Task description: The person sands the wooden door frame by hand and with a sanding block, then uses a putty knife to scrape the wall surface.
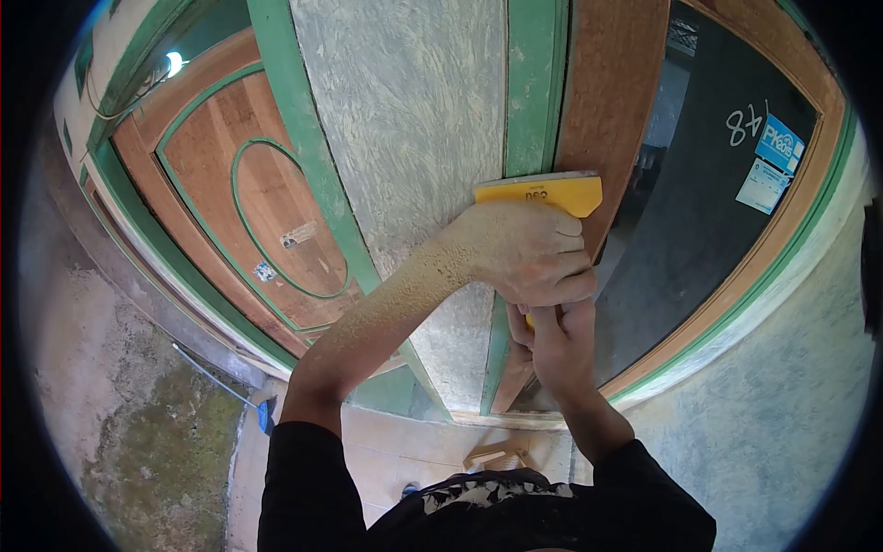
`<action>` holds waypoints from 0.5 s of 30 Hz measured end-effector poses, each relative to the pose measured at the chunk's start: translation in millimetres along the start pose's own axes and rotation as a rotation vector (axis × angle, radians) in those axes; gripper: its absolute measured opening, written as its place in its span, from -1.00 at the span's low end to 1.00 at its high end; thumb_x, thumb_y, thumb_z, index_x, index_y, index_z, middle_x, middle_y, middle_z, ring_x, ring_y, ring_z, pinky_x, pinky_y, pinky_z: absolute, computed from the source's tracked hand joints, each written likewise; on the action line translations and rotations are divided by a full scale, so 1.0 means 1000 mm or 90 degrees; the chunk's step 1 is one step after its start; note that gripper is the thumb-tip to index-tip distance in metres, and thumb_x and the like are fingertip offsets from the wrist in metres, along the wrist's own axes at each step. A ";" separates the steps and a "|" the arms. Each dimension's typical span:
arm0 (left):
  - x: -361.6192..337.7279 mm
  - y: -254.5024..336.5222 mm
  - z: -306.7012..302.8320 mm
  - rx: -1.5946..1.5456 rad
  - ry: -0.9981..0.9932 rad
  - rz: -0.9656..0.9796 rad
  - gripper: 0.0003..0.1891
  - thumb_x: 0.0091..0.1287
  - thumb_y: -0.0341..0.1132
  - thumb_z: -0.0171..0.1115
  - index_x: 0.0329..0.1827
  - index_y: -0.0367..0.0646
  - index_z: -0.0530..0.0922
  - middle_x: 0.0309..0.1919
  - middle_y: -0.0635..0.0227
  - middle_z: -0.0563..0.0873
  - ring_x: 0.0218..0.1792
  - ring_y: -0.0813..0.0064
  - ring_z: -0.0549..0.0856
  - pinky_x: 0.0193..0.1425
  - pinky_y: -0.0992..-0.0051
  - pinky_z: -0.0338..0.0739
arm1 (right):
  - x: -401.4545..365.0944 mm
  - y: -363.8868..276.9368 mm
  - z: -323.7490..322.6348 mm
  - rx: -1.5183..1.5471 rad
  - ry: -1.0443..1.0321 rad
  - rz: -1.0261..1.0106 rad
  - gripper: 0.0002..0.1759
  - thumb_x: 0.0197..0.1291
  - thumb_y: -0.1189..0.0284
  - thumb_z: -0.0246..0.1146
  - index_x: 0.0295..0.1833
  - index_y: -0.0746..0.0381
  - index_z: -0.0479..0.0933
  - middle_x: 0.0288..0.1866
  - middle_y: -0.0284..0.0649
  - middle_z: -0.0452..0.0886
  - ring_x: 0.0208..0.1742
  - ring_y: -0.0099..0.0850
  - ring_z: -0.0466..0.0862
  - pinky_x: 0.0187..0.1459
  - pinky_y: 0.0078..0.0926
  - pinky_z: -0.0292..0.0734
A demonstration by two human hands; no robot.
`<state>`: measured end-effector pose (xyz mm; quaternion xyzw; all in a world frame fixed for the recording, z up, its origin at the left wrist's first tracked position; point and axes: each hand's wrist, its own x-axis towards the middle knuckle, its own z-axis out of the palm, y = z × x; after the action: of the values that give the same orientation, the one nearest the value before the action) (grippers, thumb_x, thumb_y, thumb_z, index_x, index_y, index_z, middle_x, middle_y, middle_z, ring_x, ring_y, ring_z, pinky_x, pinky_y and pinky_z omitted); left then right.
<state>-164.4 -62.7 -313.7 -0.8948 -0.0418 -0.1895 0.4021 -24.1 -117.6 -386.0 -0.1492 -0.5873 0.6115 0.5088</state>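
Note:
A yellow sander (543, 190), with a thin grey pad along its far edge and dark lettering, lies against the green door frame strip (531, 110). My left hand (533, 253), coated in pale dust like its forearm, is wrapped over the sander's body. Just below it, my right hand (556, 340) is closed around the tool's lower part, where a bit of yellow shows between the fingers. Most of the sander's body is hidden by my hands. To the left of the strip runs a grey, streaky wall panel (405, 101).
A brown wooden door with a green oval (253, 212) stands at left. On the right, dark window glass (708, 212) carries stickers in a wooden frame (819, 138). Below are a blue-headed long-handled tool (265, 416) and a wooden stool-like object (497, 457) on the tiled floor.

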 end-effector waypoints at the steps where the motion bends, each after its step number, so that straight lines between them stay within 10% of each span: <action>1: 0.000 0.001 0.001 0.000 -0.010 -0.007 -0.79 -0.04 -0.21 0.27 -0.39 -0.02 0.47 -0.54 0.53 0.54 -0.43 0.55 0.63 -0.33 0.53 0.53 | 0.000 -0.001 -0.001 -0.002 -0.002 0.000 -0.78 0.50 0.36 0.10 -0.22 0.24 0.36 -0.53 -0.39 0.37 -0.65 -0.71 0.24 -0.69 -0.71 0.02; 15: -0.006 0.005 -0.005 -0.044 -0.119 0.029 -0.78 0.00 -0.20 0.32 -0.42 -0.03 0.45 -0.55 0.52 0.55 -0.42 0.52 0.63 -0.27 0.52 0.54 | -0.007 0.010 0.012 0.127 0.012 0.040 -0.73 0.51 0.31 0.09 -0.26 0.21 0.31 -0.60 -0.37 0.31 -0.70 -0.68 0.20 -0.72 -0.67 0.01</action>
<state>-169.9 -68.8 -316.0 -0.9227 -0.0526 -0.0972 0.3694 -35.4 -127.8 -394.2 -0.1219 -0.5137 0.6810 0.5075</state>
